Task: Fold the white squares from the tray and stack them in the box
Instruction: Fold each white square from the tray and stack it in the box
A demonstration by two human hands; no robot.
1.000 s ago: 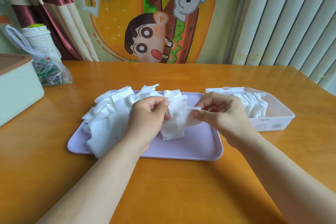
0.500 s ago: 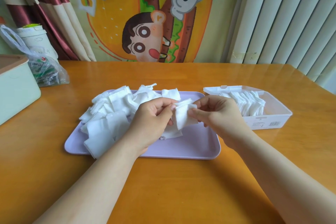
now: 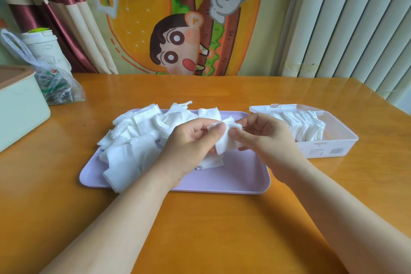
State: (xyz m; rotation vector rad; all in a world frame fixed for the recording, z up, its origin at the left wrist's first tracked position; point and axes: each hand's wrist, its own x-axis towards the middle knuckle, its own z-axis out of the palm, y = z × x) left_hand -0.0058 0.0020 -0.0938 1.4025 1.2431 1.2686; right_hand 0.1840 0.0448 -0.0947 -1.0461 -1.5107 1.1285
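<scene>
A lilac tray (image 3: 242, 176) lies mid-table with a heap of loose white squares (image 3: 138, 138) on its left half. Above the tray's middle, my left hand (image 3: 189, 147) and my right hand (image 3: 264, 138) both pinch one white square (image 3: 226, 138), which is doubled over between the fingertips. To the right stands a clear plastic box (image 3: 338, 144) with its lid open at the back; a row of folded white squares (image 3: 302, 127) leans inside its left part.
A pale green container (image 3: 20, 113) sits at the left edge. Behind it are a plastic bag (image 3: 55, 89) of small items and a white cup (image 3: 42, 46). The orange wooden table (image 3: 211, 229) ends at a curtain and cartoon banner.
My hands have come closer together, bringing the square's two edges over each other so it now looks folded and smaller. The heap and the box stayed put.
</scene>
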